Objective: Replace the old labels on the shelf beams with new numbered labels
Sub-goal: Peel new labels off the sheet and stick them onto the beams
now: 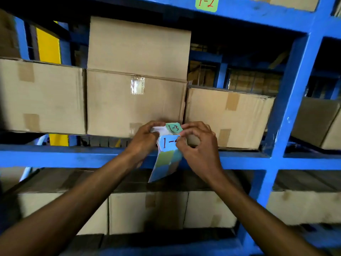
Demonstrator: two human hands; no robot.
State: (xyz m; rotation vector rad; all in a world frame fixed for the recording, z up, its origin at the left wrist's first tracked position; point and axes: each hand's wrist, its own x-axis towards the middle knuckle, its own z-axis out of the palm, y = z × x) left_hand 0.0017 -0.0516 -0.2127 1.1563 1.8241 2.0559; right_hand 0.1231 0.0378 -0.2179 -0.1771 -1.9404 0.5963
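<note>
My left hand is closed around the top of a limp strip of paper labels in blue and green, which hangs down in front of the blue steel shelf beam at the middle of the rack. My right hand pinches the small green label marked 1-3 between thumb and forefinger at its right edge, just above the blue label that starts with 1-. I judge I am peeling 1-3 off its backing, so I should lift one corner slowly and keep the sticky side off my fingers. A green label marked 1-2 already sits on the upper blue beam. The beam paint looks scuffed, so I would press hard. Plain brown cardboard boxes crowd the shelf right behind my hands, more sit below, and a blue upright post stands to the right.
</note>
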